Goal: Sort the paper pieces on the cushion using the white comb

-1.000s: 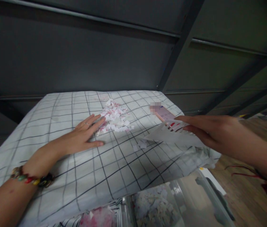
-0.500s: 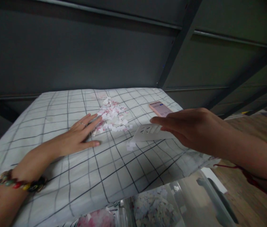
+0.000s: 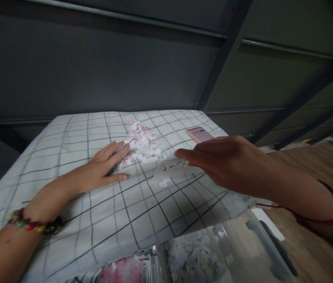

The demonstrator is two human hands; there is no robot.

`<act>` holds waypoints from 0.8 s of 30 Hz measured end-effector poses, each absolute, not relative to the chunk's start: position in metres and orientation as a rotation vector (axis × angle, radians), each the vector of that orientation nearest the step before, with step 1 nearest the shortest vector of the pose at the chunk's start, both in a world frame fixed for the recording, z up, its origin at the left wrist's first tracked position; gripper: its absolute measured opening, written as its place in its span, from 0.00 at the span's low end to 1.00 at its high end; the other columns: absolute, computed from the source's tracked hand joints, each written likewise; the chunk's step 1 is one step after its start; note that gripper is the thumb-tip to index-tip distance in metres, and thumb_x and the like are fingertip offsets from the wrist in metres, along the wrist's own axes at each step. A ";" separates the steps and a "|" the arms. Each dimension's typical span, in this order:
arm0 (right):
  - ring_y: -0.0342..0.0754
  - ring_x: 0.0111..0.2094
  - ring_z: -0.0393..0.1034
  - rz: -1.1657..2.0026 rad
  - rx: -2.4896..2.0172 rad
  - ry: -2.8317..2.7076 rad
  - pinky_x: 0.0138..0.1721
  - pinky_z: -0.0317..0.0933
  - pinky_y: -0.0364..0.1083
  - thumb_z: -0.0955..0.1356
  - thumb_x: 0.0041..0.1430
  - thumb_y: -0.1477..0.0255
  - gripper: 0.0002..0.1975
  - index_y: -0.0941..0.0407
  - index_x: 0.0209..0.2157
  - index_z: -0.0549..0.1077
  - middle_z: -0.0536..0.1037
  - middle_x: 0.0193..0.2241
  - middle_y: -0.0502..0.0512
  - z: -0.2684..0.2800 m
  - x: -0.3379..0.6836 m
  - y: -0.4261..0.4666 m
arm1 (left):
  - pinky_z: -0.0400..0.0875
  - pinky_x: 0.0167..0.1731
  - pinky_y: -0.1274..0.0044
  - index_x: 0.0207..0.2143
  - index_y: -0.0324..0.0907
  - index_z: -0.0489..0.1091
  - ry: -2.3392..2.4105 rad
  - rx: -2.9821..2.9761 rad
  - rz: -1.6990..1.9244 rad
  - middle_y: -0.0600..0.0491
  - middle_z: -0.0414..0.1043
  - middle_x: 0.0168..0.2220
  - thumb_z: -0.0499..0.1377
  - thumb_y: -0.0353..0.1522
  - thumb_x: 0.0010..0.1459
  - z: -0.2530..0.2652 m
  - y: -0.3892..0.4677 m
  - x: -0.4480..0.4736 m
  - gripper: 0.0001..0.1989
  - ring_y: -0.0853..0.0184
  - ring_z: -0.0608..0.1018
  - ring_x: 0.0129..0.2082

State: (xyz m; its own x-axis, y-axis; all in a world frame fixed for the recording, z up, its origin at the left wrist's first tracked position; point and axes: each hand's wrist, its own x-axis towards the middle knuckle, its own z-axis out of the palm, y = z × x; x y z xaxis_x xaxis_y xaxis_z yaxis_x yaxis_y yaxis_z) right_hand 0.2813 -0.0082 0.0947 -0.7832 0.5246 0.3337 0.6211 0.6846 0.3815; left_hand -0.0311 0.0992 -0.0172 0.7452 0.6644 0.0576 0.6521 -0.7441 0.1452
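Note:
A loose pile of small white and pink paper pieces (image 3: 144,147) lies on the checked cloth (image 3: 89,220). My left hand (image 3: 104,167) rests flat at the pile's left edge, fingers stretched out and thumb apart. In my right hand (image 3: 222,161), pinched between thumb and fingers, is a thin translucent plastic sheet (image 3: 171,169) with dark slanted marks. Its far end reaches low over the cloth, right of and nearer than the pile. A few white paper bits (image 3: 164,183) lie by its lower edge. My fingers hide the rest of the sheet.
A pink-cased phone (image 3: 200,134) lies beyond my right hand. Below the front edge stand a clear plastic bin (image 3: 246,243) containing many paper pieces and, left of it, a container with pink pieces (image 3: 123,271). A dark panelled wall (image 3: 110,67) rises behind the cloth.
My right hand has moved left with the plastic sheet, closer to the pile and over the few loose bits. My left hand stays at the pile's edge.

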 end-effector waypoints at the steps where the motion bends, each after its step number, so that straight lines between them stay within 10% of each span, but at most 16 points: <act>1: 0.44 0.19 0.67 -0.737 -0.940 -2.672 0.20 0.53 0.43 0.59 0.55 0.85 0.19 0.59 0.45 0.72 0.74 0.20 0.49 0.095 0.282 -0.008 | 0.48 0.58 0.57 0.67 0.42 0.35 1.073 2.827 0.156 0.41 0.33 0.68 0.41 0.56 0.62 -0.017 0.099 -0.031 0.41 0.45 0.43 0.65; 19: 0.42 0.21 0.66 -0.750 -1.039 -2.752 0.22 0.52 0.42 0.58 0.54 0.85 0.22 0.56 0.47 0.71 0.75 0.22 0.49 0.093 0.274 -0.004 | 0.48 0.58 0.54 0.67 0.43 0.36 0.972 2.864 0.266 0.40 0.34 0.67 0.44 0.52 0.65 -0.022 0.102 -0.037 0.37 0.44 0.43 0.65; 24: 0.41 0.19 0.64 -0.676 -0.963 -2.727 0.22 0.52 0.42 0.58 0.54 0.86 0.21 0.57 0.44 0.72 0.73 0.20 0.47 0.094 0.277 -0.010 | 0.47 0.60 0.56 0.62 0.46 0.57 0.649 2.909 0.515 0.45 0.44 0.66 0.50 0.42 0.67 -0.009 0.093 -0.020 0.24 0.50 0.47 0.64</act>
State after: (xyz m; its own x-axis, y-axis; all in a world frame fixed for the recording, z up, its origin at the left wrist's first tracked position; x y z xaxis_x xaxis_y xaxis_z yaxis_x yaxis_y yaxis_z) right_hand 0.2770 -0.0095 0.0944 -0.7768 0.5520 0.3031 0.6296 0.6885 0.3599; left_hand -0.0205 0.0934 -0.0085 0.8505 0.4311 0.3014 0.3914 -0.9015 0.1849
